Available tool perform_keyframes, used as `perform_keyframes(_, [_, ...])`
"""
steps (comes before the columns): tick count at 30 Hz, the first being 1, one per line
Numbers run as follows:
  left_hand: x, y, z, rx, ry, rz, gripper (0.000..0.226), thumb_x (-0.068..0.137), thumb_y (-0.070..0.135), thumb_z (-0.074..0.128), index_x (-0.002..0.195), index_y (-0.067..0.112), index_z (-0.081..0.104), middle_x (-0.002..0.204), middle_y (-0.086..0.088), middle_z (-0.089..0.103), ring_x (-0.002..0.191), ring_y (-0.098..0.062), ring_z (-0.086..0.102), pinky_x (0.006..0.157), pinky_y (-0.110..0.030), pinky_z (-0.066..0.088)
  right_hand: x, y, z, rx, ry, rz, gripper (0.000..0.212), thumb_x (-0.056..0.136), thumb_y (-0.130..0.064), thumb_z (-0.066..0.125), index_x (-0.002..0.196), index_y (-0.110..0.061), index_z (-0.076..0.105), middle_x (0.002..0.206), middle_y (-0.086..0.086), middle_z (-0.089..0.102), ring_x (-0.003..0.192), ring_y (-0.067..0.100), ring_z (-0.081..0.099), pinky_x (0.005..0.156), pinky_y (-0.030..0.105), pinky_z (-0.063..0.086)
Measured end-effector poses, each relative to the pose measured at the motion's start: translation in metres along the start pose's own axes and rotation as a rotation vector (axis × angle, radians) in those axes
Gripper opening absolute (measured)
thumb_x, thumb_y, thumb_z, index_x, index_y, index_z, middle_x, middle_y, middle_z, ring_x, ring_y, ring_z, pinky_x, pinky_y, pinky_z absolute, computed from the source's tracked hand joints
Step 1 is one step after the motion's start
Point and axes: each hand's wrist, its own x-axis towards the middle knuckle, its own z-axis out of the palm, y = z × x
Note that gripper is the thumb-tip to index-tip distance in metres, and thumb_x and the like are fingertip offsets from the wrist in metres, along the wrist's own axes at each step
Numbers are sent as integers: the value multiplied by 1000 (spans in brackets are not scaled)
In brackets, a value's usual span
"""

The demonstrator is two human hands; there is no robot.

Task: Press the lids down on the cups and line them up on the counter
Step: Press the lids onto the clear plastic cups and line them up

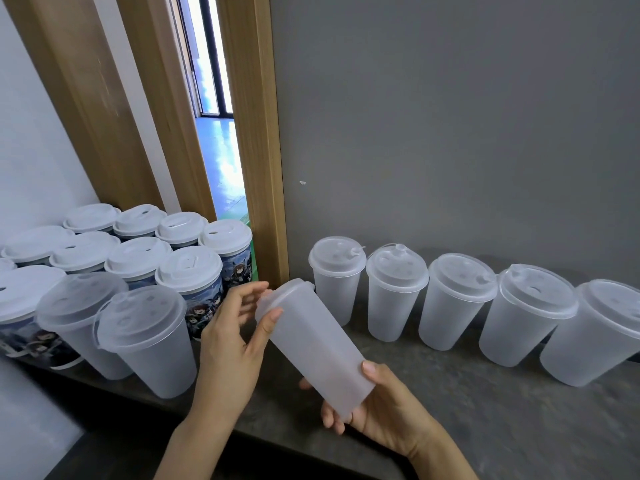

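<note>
R hand [377,407] grips frosted cup [313,344] by its base, tilted; L hand [232,337] pinches the lid [282,294] end.

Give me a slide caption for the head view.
Both hands tilt a lidded translucent plastic cup beside five lidded translucent cups along the grey wall.

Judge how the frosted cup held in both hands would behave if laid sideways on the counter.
The frosted cup looks empty and thin-walled, so probably light. Round and tapered, it would likely roll in a curve. Its smooth plastic may slide easily on the counter.
</note>
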Motion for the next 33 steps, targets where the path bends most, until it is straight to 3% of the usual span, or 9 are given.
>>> perform_keyframes(2, [-1, -1, -1, 24, 1, 22, 31, 84, 51, 55, 114, 43, 53, 115, 17, 62, 107, 0, 60, 88, -23, 51, 1, 1, -1, 2, 9, 17, 76, 93, -39, 63, 149, -10, 20, 127, 22, 59, 90, 25, 68, 79, 29, 57])
perform_keyframes(9, [3, 17, 2, 72, -45, 184, 30, 86, 48, 53, 114, 37, 58, 111, 36, 52, 110, 15, 51, 81, -5, 46, 1, 7, -5, -207, 171, 37, 79, 81, -36, 79, 145, -13, 38, 120, 21, 56, 86, 28, 64, 70, 34, 56])
perform_keyframes(14, [5, 19, 3, 39, -116, 130, 42, 81, 56, 53, 118, 38, 59, 114, 36, 52, 111, 20, 47, 81, 3, 40, -1, 6, -2, -326, 350, -36, 87, 65, -37, 89, 139, -26, 44, 120, 17, 55, 88, 28, 65, 70, 36, 56])
perform_keyframes(18, [2, 18, -3, 104, -149, 145, 53, 76, 62, 57, 124, 42, 53, 115, 36, 51, 112, 21, 45, 76, 6, 35, 2, 6, 2, -653, 557, -194, 85, 54, -38, 93, 129, -45, 54, 121, -11, 59, 110, 14, 63, 82, 32, 58])
perform_keyframes(22, [-2, 16, -5, 171, -108, 187, 45, 81, 54, 55, 118, 30, 63, 115, 16, 60, 108, 3, 55, 78, -2, 41, 2, 5, 7, -746, 569, -241, 82, 53, -49, 93, 125, -53, 55, 119, -23, 60, 114, 4, 60, 84, 24, 57])
perform_keyframes(24, [-3, 16, -5, 115, -96, 174, 38, 85, 50, 50, 116, 31, 62, 115, 15, 61, 110, 7, 53, 78, -4, 45, 1, 5, 7, -617, 505, -170, 81, 57, -57, 90, 129, -45, 56, 122, -10, 62, 109, 16, 64, 82, 29, 57])
perform_keyframes(26, [-4, 17, -3, 27, -115, 117, 31, 87, 47, 47, 116, 41, 56, 120, 15, 61, 115, 5, 53, 89, -8, 46, 0, 4, 7, -366, 336, -71, 74, 75, -51, 81, 138, -25, 52, 124, 13, 60, 92, 28, 66, 76, 32, 55])
perform_keyframes(29, [-4, 16, -1, -20, -179, 40, 30, 92, 38, 44, 120, 48, 49, 133, 11, 57, 126, -6, 51, 106, -36, 45, -5, 4, 6, -241, 177, -31, 65, 88, -42, 70, 139, -7, 47, 112, 25, 59, 65, 20, 56, 64, 28, 50])
perform_keyframes(33, [-4, 16, -4, 96, -246, 82, 30, 99, 48, 40, 127, 60, 38, 134, 25, 48, 128, 0, 44, 107, -43, 42, -2, 4, 3, -370, 355, -63, 87, 66, -51, 86, 135, -12, 50, 104, 17, 62, 70, 19, 59, 61, 29, 50])
